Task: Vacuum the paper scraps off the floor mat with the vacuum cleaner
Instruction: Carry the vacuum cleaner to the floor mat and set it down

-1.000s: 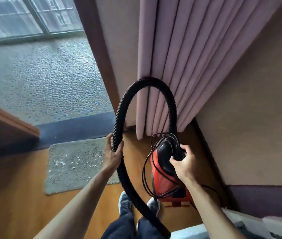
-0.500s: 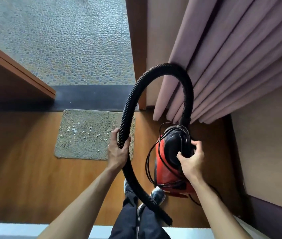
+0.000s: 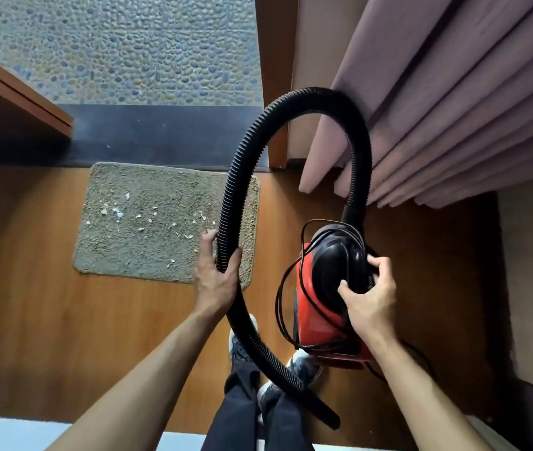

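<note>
A red and black vacuum cleaner (image 3: 315, 307) hangs above the wooden floor at the right, with a thin black cord looped round it. My right hand (image 3: 369, 301) grips its black top. A black ribbed hose (image 3: 291, 105) arches up from it and comes down on the left, where my left hand (image 3: 216, 281) grips it. The hose's nozzle end (image 3: 323, 411) hangs by my feet. A grey-green floor mat (image 3: 148, 242) lies ahead on the left, strewn with several small white paper scraps (image 3: 117, 213).
Pink curtains (image 3: 437, 109) hang at the upper right, touching the hose arch. A dark threshold (image 3: 161, 135) and a pebbled floor (image 3: 112, 50) lie beyond the mat. A wooden door edge (image 3: 21, 96) juts in at the left. My shoes (image 3: 242, 349) stand on the wooden floor.
The view has tilted down and drawn closer to the mat. Both hands keep their grips on the hose and the vacuum cleaner, which have shifted slightly right.
</note>
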